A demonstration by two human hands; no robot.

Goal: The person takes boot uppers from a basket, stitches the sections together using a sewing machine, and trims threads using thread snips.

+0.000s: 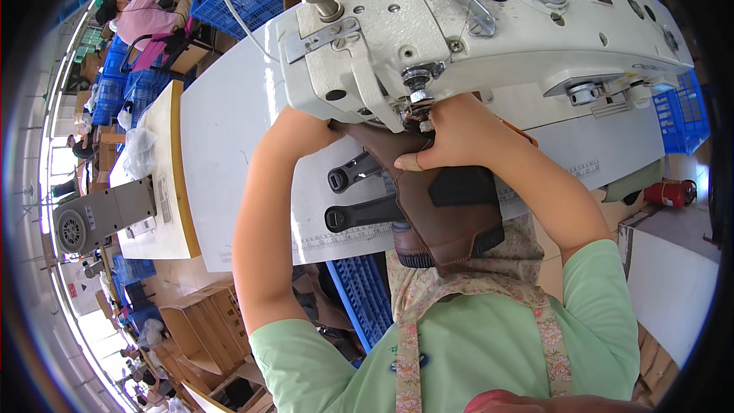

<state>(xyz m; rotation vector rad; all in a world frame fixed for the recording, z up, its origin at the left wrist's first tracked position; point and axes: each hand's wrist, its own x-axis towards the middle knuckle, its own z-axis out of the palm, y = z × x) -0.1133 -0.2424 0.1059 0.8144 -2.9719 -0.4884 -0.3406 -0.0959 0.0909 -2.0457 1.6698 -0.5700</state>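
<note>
My right hand (453, 134) grips the stitched brown leather piece (440, 226), which extends from there toward my floral apron (527, 256). The grip of my left hand (307, 131) I cannot tell (the sewing machine (367, 23) hides its fingers). I'm apparently positioning for stitching; next calls for steady two-handed guiding.

Both arms bent at elbow, hands close together up front. Left forearm (264, 210) nearly upright, wrist bent inward; left hand (307, 131) mostly hidden, fingers not visible. Right forearm (539, 180) slants up-left; right hand (453, 136) turned inward, thumb (410, 162) extended leftward, other fingers mostly hidden.
</note>
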